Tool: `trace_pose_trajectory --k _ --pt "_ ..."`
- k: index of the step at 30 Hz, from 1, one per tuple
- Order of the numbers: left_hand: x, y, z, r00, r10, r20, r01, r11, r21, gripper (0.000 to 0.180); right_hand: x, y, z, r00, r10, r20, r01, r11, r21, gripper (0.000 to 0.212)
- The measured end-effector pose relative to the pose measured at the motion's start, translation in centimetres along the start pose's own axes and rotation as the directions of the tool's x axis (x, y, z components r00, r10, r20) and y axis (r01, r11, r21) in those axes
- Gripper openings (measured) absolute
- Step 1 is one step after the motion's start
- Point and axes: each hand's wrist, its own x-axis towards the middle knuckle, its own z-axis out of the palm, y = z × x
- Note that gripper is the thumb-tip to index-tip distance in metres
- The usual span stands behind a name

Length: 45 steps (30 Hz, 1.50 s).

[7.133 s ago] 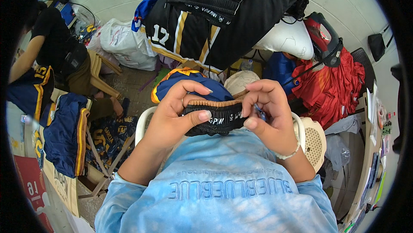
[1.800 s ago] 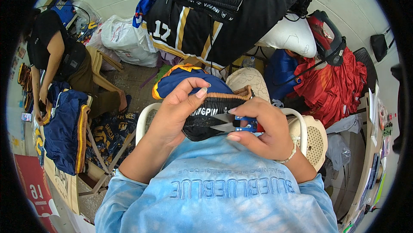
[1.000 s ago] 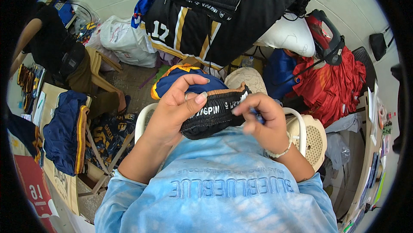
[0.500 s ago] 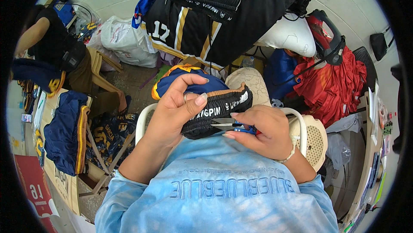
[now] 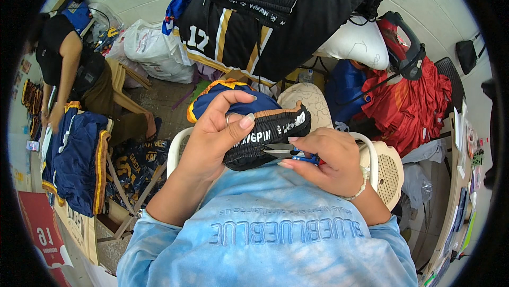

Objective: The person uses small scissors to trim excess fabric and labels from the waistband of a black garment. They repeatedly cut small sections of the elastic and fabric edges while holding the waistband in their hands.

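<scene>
Trimming seems the step: the left hand (image 5: 214,141) pinches a gathered black fabric waistband (image 5: 254,151), the right hand (image 5: 331,164) grips blue-handled metal snips (image 5: 298,156), and cutting next calls for steadiness.

Our snips (image 5: 307,156), a second ago tucked in our right hand (image 5: 334,162), now point across the waistband (image 5: 270,134); the co-worker (image 5: 61,56) has lowered a navy garment (image 5: 66,151).

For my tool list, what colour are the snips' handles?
The snips' handles show blue with some red; head view.
</scene>
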Motion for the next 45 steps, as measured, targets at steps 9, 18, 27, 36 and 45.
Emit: trace_pose_trajectory --k 9,18,27,36,45 --pt "-0.1 0.0 0.4 1.0 -0.01 -0.014 0.01 1.0 0.001 0.036 0.2 -0.4 -0.1 0.997 0.041 0.057 -0.041 0.999 -0.006 0.032" --pt "-0.2 -0.1 0.5 1.0 0.004 -0.026 -0.003 1.0 0.023 0.037 0.1 -0.3 0.2 0.999 -0.031 0.018 0.031 0.999 -0.016 0.032" --pt "-0.4 0.0 0.4 1.0 0.021 -0.017 -0.02 0.999 0.03 0.036 0.3 -0.9 -0.7 0.997 0.058 0.055 -0.056 0.998 -0.039 0.03" --pt "-0.5 0.3 0.8 0.999 0.027 -0.019 -0.025 0.995 0.1 0.034 0.5 -0.6 0.0 0.998 -0.05 0.037 0.051 0.998 -0.04 0.032" --pt "-0.5 0.5 0.6 0.999 0.014 -0.042 -0.012 0.998 0.06 0.039 0.5 -1.2 -1.6 0.992 0.126 0.021 -0.126 0.992 -0.004 0.03"
